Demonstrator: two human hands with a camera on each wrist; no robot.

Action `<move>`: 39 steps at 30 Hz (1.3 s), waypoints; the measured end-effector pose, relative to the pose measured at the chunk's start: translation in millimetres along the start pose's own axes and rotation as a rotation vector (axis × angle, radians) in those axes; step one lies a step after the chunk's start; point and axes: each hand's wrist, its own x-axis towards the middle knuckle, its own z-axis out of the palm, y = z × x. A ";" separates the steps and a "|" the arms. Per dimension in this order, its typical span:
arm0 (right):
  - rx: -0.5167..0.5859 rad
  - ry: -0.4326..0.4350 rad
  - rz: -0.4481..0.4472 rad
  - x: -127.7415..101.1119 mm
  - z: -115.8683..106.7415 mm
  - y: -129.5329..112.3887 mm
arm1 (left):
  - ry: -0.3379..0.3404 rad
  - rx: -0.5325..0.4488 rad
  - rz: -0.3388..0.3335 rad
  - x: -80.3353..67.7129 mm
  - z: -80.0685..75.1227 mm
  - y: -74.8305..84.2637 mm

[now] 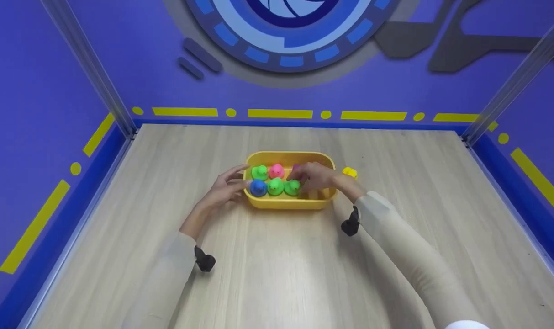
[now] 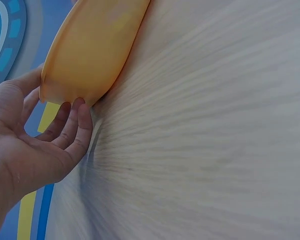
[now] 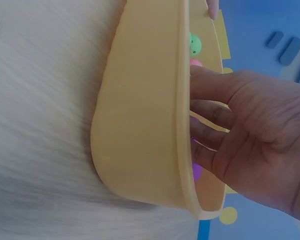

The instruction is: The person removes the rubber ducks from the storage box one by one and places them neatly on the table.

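Working from the left, I record my left hand (image 1: 223, 189) at the left end of the yellow tub (image 1: 286, 204), which rests on the wooden surface (image 1: 267, 260). The fingers are spread and loosely bent, tips against the end wall, and pinch no toy. In my judgement this hand should brace the tub lightly, so that it cannot slide while the other works. Contents, in order: a rear green duck (image 1: 259, 172) with a blue duck (image 1: 258, 188) in front of it; then a pink duck (image 1: 277, 171) at the back, with a middle green duck (image 1: 275, 186) before it; then a third green duck (image 1: 292, 188) in the front row. Next along, a purple toy (image 3: 197, 172) sits inside, largely hidden by my right hand (image 1: 315, 176). That hand reaches over the rim with its fingers bent down inside; whether they pinch anything I cannot tell. The step in hand appears to be seating ducks in rows; good practice would be to let go only when the base is flat, then lift straight up, clear of the neighbouring duck. Last, outside the tub's right end, a yellow duck (image 1: 350, 172) is on the surface, close by my right wrist.
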 end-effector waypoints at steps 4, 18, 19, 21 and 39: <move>-0.029 0.028 0.017 3.0 6.0 -1.4 | 0.012 0.003 -0.003 0.7 -1.1 -0.9; -0.068 0.073 -0.100 4.4 21.0 8.5 | 0.013 -0.005 0.019 0.0 1.4 -4.8; -0.070 0.072 -0.106 4.6 21.2 8.5 | 0.015 -0.001 0.022 0.0 1.1 -4.5; -0.071 0.069 -0.093 4.5 21.8 8.3 | 0.015 0.005 0.024 0.0 1.0 -4.5; -0.089 0.121 -0.019 -9.0 23.1 7.3 | 0.024 -0.058 -0.017 -0.2 1.7 -4.5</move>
